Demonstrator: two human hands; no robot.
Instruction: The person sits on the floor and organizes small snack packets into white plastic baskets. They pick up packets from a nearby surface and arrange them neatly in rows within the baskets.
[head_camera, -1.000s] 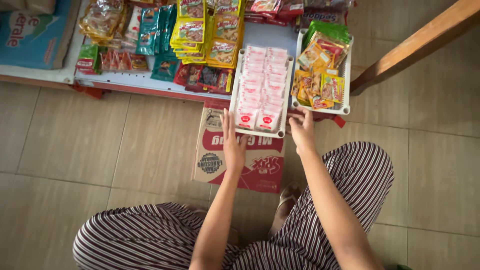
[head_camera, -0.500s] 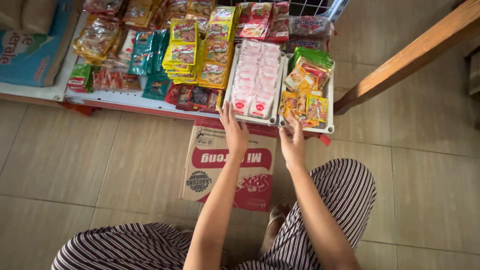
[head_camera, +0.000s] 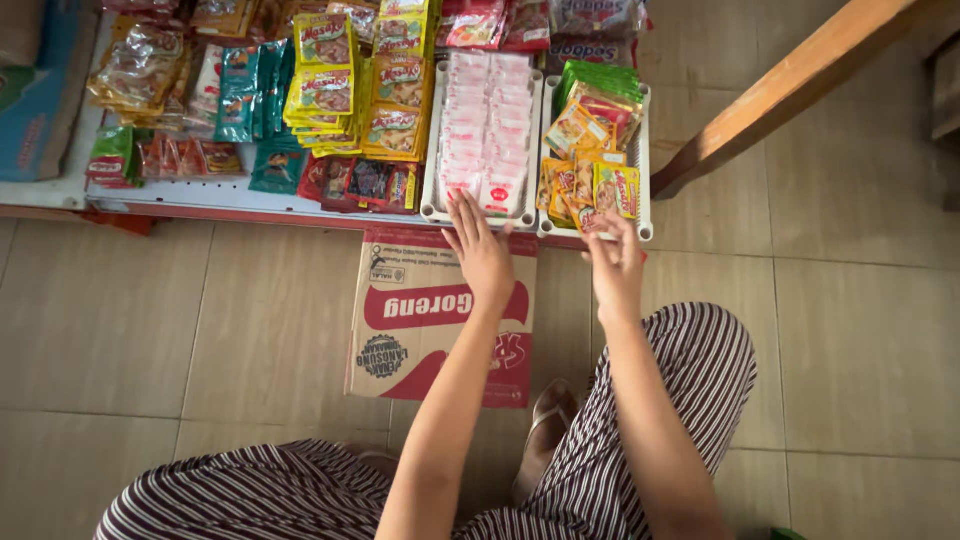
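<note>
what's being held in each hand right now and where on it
Nothing is clearly held. The left hand lies flat, fingers reaching the near rim of the white tray of pink sachets. The right hand touches the yellow sachets in the next tray; any pinch cannot be told.

both hands (head_camera: 482, 250) (head_camera: 614, 265) reached forward onto white trays (head_camera: 432, 190).

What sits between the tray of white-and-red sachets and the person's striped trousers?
A flattened cardboard box lies on the floor tiles between them, under the left hand; the head view shows it.
</note>
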